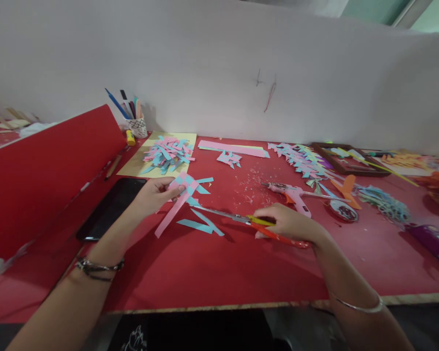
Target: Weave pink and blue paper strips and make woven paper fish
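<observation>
My left hand (161, 194) pinches a small woven piece of pink and blue paper strips (185, 184), with loose strip ends sticking out to the right and one pink end hanging down. In my right hand (281, 222) is a pair of scissors (237, 217) with yellow and orange-red handles. The blades point left and their tips are close to a blue strip end of the woven piece; whether they touch it I cannot tell. Below the blades, cut blue strips (195, 225) lie on the red table (205, 273).
A pile of pink and blue pieces (168, 153) rests on yellow paper. Behind my hands are long paper strips (234, 148) and a small woven piece (229, 159). A pink glue gun (296, 195) lies beyond my right hand, a black tablet (109, 209) by my left forearm.
</observation>
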Demonstrator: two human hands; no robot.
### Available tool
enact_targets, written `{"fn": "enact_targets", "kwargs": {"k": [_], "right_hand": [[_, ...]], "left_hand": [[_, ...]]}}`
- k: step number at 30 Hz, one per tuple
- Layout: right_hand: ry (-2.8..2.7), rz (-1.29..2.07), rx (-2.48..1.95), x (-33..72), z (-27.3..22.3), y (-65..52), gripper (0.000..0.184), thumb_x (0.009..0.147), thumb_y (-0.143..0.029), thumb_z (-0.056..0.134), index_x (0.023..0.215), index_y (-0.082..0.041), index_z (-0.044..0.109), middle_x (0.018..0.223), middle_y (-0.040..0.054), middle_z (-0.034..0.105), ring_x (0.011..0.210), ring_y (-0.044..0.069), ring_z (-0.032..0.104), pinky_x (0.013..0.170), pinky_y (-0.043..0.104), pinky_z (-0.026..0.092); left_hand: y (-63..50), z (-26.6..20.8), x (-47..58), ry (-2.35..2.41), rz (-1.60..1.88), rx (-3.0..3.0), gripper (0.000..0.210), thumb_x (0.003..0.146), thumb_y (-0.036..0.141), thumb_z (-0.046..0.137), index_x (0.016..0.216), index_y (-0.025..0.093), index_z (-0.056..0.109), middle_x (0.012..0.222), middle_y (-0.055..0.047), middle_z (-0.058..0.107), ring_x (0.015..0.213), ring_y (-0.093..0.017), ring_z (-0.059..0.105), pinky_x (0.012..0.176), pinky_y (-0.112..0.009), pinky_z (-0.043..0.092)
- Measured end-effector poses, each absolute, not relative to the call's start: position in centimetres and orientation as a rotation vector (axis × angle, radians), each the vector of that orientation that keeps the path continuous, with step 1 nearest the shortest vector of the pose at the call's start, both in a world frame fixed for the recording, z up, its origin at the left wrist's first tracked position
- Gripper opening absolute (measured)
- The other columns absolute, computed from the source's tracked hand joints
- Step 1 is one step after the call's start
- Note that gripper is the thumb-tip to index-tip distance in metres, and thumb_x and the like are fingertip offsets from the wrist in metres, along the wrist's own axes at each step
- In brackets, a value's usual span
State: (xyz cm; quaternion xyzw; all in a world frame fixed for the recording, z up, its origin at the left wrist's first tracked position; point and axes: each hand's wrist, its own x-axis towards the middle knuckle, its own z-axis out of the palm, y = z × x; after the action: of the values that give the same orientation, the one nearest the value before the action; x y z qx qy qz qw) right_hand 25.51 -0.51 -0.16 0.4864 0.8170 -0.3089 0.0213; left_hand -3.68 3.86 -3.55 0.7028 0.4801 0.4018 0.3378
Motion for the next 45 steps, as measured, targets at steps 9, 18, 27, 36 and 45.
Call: {"fn": "enact_targets", "kwargs": {"k": [9,18,27,36,45], "right_hand": [[2.604,-0.719,1.707,26.0,-0.8,-0.3,0.041,0.071,-0.055,0.050,0.059,-0.019,0.034,0.055,-0.0052,0.037,0.052,0.009,0.033,0.050,0.023,0.021],[2.633,-0.969,2.176,24.6,-1.2,-0.4,0.044,0.066,-0.063,0.046,0.058,-0.020,0.036,0.053,-0.0060,0.030,0.049,0.008,0.027,0.047,0.022,0.022],[2.495,-0.436,2.398,23.5,-2.7,-0.1,0.026,0.073,-0.043,0.051,0.063,-0.019,0.043,0.059,-0.0002,0.052,0.056,0.013,0.047,0.050,0.024,0.025],[2.420,-0.308,2.298,22.3,-3.5,-0.5,0.026,0.074,-0.043,0.050,0.080,-0.018,0.054,0.077,0.0072,0.063,0.071,0.020,0.058,0.051,0.025,0.025],[2.500,-0.569,2.304,22.4,-3.2,-0.3,0.020,0.073,-0.038,0.053,0.076,-0.018,0.054,0.075,0.0042,0.063,0.066,0.016,0.055,0.051,0.023,0.027]], "left_hand": [[4.3,-3.7,-3.7,1.426,1.229,1.512,0.025,0.059,0.042,0.059,0.061,0.019,0.050,0.053,0.005,0.049,0.048,-0.011,0.051,0.047,-0.022,0.042],[4.4,-4.0,-3.6,1.376,1.320,1.289,0.035,0.055,0.047,0.061,0.075,0.018,0.061,0.066,0.000,0.061,0.055,-0.014,0.055,0.054,-0.026,0.046],[4.1,-2.7,-3.7,1.391,1.478,1.444,0.034,0.057,0.052,0.059,0.065,0.019,0.056,0.052,0.005,0.047,0.051,-0.010,0.041,0.048,-0.022,0.034],[0.7,0.2,-0.5,1.366,1.299,1.864,0.043,0.062,0.035,0.052,0.101,0.018,0.053,0.049,0.007,0.049,0.043,-0.010,0.047,0.045,-0.023,0.039],[-1.1,0.9,-0.2,1.063,1.211,1.963,0.034,0.068,0.032,0.043,0.092,0.017,0.062,0.074,-0.003,0.068,0.057,-0.014,0.061,0.059,-0.024,0.049]]}}
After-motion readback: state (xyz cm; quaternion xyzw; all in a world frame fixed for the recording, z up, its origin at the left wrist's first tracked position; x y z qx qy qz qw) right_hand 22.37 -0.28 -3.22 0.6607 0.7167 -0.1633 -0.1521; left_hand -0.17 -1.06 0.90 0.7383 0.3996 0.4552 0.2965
